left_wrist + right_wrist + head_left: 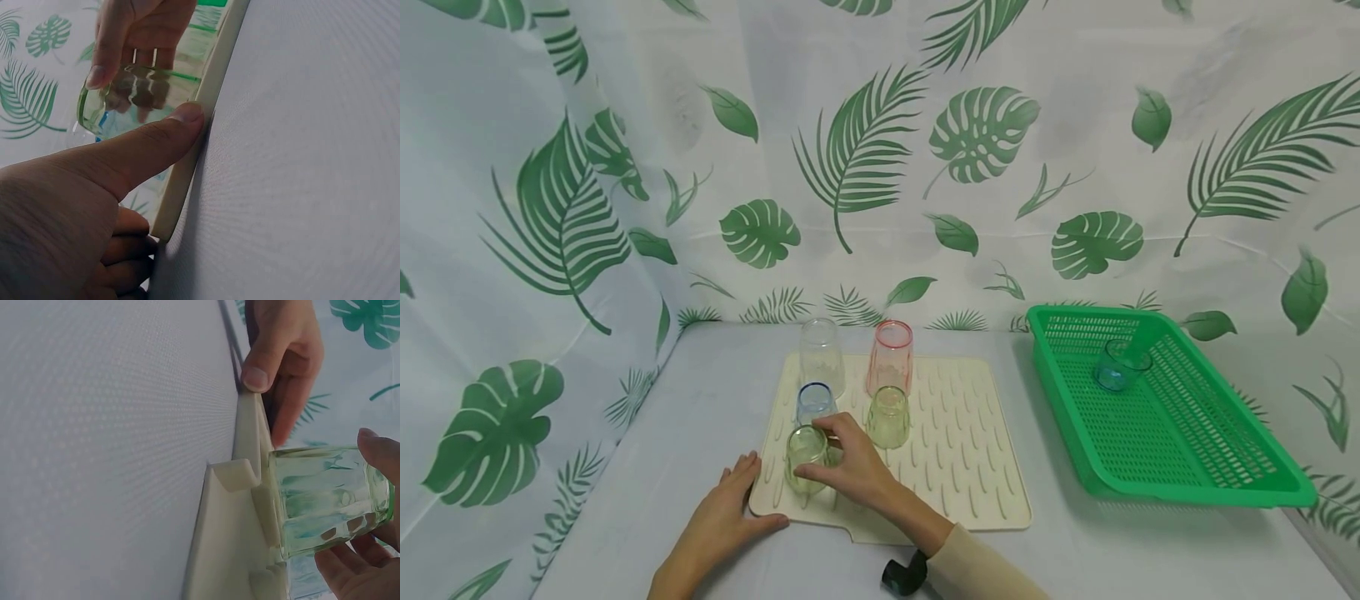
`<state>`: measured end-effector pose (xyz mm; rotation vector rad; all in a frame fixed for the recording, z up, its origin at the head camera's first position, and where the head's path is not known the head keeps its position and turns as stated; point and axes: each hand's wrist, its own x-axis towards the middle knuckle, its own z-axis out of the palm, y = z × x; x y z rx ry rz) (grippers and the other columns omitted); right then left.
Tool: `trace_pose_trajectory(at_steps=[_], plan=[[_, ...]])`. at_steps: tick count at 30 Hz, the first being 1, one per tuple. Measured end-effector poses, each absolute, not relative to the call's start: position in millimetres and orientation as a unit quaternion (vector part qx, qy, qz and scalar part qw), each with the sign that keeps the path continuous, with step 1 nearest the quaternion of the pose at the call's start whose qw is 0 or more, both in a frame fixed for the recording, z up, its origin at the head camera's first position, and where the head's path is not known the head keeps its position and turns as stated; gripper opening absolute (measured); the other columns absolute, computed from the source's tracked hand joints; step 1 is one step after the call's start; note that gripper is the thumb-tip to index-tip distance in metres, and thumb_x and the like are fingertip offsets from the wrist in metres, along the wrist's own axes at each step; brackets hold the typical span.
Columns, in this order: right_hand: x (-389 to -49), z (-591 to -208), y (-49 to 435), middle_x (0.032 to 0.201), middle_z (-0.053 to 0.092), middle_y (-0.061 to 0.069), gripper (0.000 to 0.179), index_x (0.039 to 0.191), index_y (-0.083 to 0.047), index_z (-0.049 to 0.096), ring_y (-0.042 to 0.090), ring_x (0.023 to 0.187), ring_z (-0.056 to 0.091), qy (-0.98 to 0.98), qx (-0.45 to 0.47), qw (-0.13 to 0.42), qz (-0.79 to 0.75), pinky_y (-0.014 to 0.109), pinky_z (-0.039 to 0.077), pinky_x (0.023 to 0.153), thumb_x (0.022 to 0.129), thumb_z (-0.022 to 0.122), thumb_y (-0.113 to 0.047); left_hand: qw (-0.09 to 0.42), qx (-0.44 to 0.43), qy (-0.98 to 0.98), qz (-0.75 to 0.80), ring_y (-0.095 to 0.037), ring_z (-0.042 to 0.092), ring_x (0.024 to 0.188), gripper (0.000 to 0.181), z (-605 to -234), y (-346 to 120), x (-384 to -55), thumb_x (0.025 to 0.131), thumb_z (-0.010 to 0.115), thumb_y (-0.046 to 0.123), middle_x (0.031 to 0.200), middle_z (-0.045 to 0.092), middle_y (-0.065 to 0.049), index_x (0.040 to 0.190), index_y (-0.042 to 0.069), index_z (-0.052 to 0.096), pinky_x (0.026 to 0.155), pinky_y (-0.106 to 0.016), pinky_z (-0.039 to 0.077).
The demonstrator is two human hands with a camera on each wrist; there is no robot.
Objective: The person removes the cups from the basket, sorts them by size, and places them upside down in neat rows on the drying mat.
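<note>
My right hand (853,467) grips a light green glass (806,467) between thumb and fingers near its rim. The glass stands upright at the front left of a cream drying mat (955,467), its base at the mat in the right wrist view. At the mat's front left corner, my left hand (718,517) holds the edge, thumb on the front side and curled fingers on the left side. Behind the gripped glass stands a blue-rimmed glass (815,402), partly hidden. A second green glass (889,421), a tall clear glass (821,350) and a pink-rimmed glass (891,358) also stand on the mat.
A green plastic basket (1078,446) sits to the right of the mat, with a blue glass (1116,371) inside. Near my right sleeve (981,567) lies a small black object (904,575). Leaf-printed sheeting (880,250) rises behind the white table surface (700,400).
</note>
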<state>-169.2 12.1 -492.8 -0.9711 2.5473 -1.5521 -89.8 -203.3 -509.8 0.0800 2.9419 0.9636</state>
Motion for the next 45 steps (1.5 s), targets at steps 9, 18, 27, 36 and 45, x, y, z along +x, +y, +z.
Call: trace_pose_trajectory(at_steps=[9, 18, 27, 36, 45], plan=[[-168, -492, 14, 0.12, 0.053, -0.001, 0.064, 0.127, -0.015, 0.05, 0.009, 0.11, 0.054, 0.824, -0.313, 0.004, -0.472, 0.023, 0.051, 0.092, 0.075, 0.076, -0.043, 0.012, 0.031, 0.95, 0.31, -0.04, 0.03, 0.139, 0.106, -512, -203, -89, 0.065, 0.072, 0.063, 0.149, 0.033, -0.022, 0.141, -0.003, 0.038, 0.109, -0.058, 0.03], [-169, -489, 14, 0.121, 0.052, 0.0, 0.068, 0.129, -0.011, 0.049, 0.012, 0.11, 0.054, 0.826, -0.324, 0.0, -0.46, 0.022, 0.051, 0.093, 0.076, 0.074, -0.045, 0.017, 0.027, 0.95, 0.309, -0.04, 0.029, 0.139, 0.107, -512, -202, -89, 0.065, 0.072, 0.065, 0.15, 0.033, -0.022, 0.142, -0.001, 0.037, 0.109, -0.059, 0.03], [-168, -477, 20, 0.124, 0.053, 0.007, 0.068, 0.129, -0.012, 0.049, 0.014, 0.113, 0.055, 0.83, -0.323, -0.003, -0.455, 0.026, 0.05, 0.096, 0.076, 0.076, -0.043, 0.026, 0.019, 0.952, 0.305, -0.043, 0.03, 0.138, 0.107, -508, -201, -89, 0.065, 0.073, 0.063, 0.149, 0.033, -0.022, 0.142, -0.002, 0.036, 0.107, -0.06, 0.032], [-168, -469, 24, 0.126, 0.052, 0.011, 0.069, 0.131, -0.012, 0.048, 0.018, 0.116, 0.055, 0.821, -0.338, -0.006, -0.46, 0.029, 0.05, 0.098, 0.076, 0.075, -0.043, 0.032, 0.016, 0.951, 0.306, -0.043, 0.028, 0.138, 0.108, -508, -201, -91, 0.065, 0.073, 0.064, 0.15, 0.033, -0.021, 0.143, -0.001, 0.035, 0.107, -0.06, 0.031], [-171, -450, 36, 0.127, 0.053, 0.007, 0.064, 0.13, -0.016, 0.048, 0.017, 0.114, 0.054, 0.826, -0.357, -0.048, -0.433, 0.033, 0.051, 0.096, 0.078, 0.073, -0.044, 0.03, 0.019, 0.949, 0.313, -0.043, 0.027, 0.139, 0.105, -507, -202, -91, 0.066, 0.073, 0.062, 0.149, 0.034, -0.021, 0.143, 0.002, 0.036, 0.108, -0.061, 0.029]])
